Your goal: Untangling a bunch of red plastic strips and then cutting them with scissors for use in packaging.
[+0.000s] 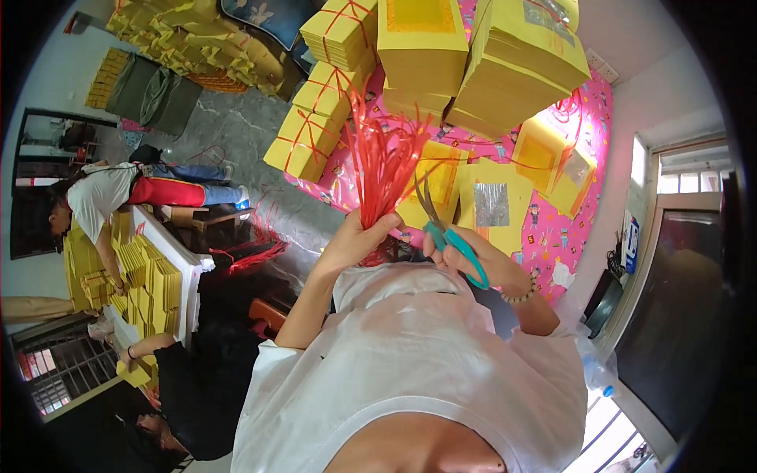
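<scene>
My left hand (361, 239) is closed round a thick bundle of red plastic strings (380, 162), whose loose ends fan out upward over the table. In my right hand (465, 251) are scissors (460, 243) with teal handles, their metal blades parted and pointing up toward the bundle. The blade tips are close to the strings; I cannot tell if they touch. Just beyond the hands, yellow paper sheets (516, 193) lie on the pink patterned tablecloth (552, 236), one bearing a silver patch.
Tall stacks of yellow paper (520, 79) stand at the back of the table. Bundles tied with red string (303, 142) sit at its left edge. Farther left, two people work at a white table (189, 276) holding yellow paper packets. More red strings (252, 254) lie near a stool.
</scene>
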The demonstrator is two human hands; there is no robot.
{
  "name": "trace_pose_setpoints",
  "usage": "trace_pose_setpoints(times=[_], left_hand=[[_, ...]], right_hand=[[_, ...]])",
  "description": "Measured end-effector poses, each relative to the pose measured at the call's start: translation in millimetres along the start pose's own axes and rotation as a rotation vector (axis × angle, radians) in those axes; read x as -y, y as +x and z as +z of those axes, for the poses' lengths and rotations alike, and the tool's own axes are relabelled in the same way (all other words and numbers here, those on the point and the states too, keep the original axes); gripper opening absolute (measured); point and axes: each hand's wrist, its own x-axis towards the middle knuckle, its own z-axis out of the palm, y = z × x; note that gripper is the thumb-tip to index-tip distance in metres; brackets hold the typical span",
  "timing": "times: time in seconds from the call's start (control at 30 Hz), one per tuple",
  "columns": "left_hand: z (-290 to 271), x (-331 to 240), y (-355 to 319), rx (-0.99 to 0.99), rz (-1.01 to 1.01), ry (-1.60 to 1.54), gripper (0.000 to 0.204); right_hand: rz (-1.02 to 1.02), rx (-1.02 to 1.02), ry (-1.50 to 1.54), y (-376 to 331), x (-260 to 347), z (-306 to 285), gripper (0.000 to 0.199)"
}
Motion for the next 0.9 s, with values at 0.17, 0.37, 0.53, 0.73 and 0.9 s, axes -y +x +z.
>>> trace_pose_setpoints(times=[0.17,0.37,0.53,0.73,0.9], left_hand=[[-12,16,1,0.176,0.058,-0.056,0.020],[-21,16,0,0.278,0.129,0.025,0.020],[-17,15,-2,0.226,0.076,0.144,0.024],[-3,16,0,0.058,0.162,0.520,0.033],[2,28,4,0.005,0.207,0.590,0.034]], right_hand=[[0.119,0.087,0.266,-1,-8,12,0.054],[0.147,0.107,0.305,2,-3,9,0.060],[0.160,0.018,0.387,3,4,12,0.063],[0.214,-0.174,0.544,2,7,11,0.061],[0.191,-0.237,0.548,-7,14,11,0.059]])
